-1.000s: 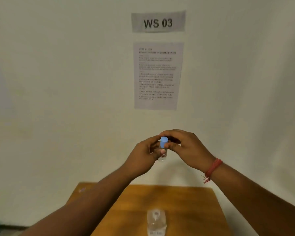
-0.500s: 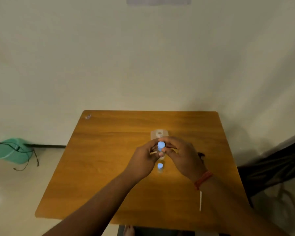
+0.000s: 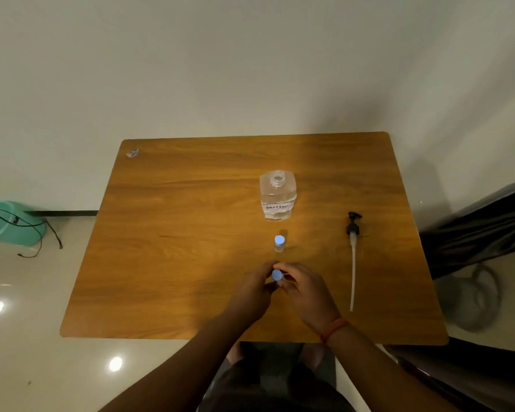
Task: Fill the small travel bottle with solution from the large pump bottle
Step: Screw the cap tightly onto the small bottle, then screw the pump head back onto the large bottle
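A small travel bottle with a blue cap [image 3: 276,275] is held between both hands over the near middle of the wooden table [image 3: 176,263]. My left hand [image 3: 254,289] grips its body; my right hand [image 3: 302,288] has its fingers at the cap. A second small bottle with a blue cap [image 3: 279,243] stands upright on the table just beyond. The large clear bottle labelled "solution" [image 3: 277,195] stands further back with its neck open. Its black pump head with a long white tube [image 3: 353,257] lies on the table at the right.
A small scrap [image 3: 132,153] lies at the table's far left corner. A green bucket with a black cord [image 3: 11,223] sits on the floor at the left. Dark fabric [image 3: 482,233] lies to the right of the table. A wall stands behind.
My view has tilted down from the wall sign to the table. Both hands, still on the small bottle, have dropped toward the table's near middle. The second bottle and pump head have come into view.
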